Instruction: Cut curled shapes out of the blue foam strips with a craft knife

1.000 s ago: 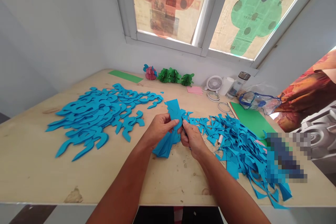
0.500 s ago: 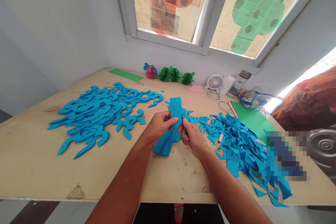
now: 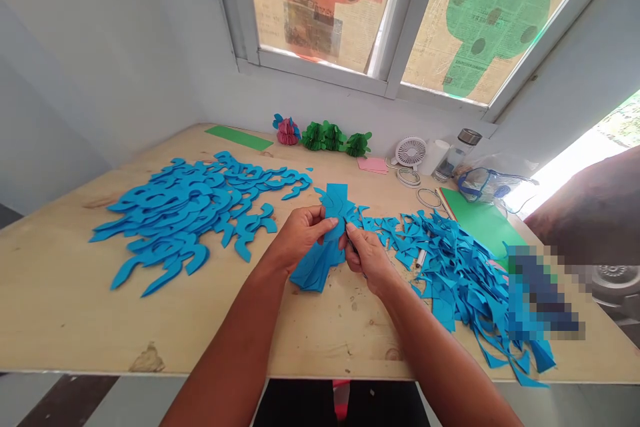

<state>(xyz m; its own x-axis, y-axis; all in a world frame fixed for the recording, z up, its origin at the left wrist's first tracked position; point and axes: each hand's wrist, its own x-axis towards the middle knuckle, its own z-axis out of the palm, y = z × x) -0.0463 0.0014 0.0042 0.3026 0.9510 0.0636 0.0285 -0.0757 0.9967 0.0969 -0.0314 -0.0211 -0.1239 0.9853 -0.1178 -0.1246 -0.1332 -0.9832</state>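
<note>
My left hand [image 3: 303,232] pinches a strip of blue paper [image 3: 337,197] between thumb and fingers. Curved lines are marked on the strip. My right hand [image 3: 369,255] is closed around small dark scissors [image 3: 351,244], mostly hidden by the fingers, with the blades at the strip's right edge. More blue paper [image 3: 311,272] lies on the table beneath both hands. To the left is a spread pile of wavy blue cutouts [image 3: 183,203]. A heap of blue paper scraps [image 3: 457,267] covers the table on the right, with a white marker [image 3: 421,259] among them.
Green paper pom-poms [image 3: 332,137] and a pink one [image 3: 287,131] stand along the wall. A small white fan [image 3: 411,151], a bottle [image 3: 457,153] and a clear blue-edged pouch [image 3: 487,185] sit at the back right, near green sheets [image 3: 480,217]. Another person's arm shows at far right.
The view has tilted slightly. Both hands keep hold at nearly the same spot, and the strip has turned slightly. The other person's arm at the right has shifted.
</note>
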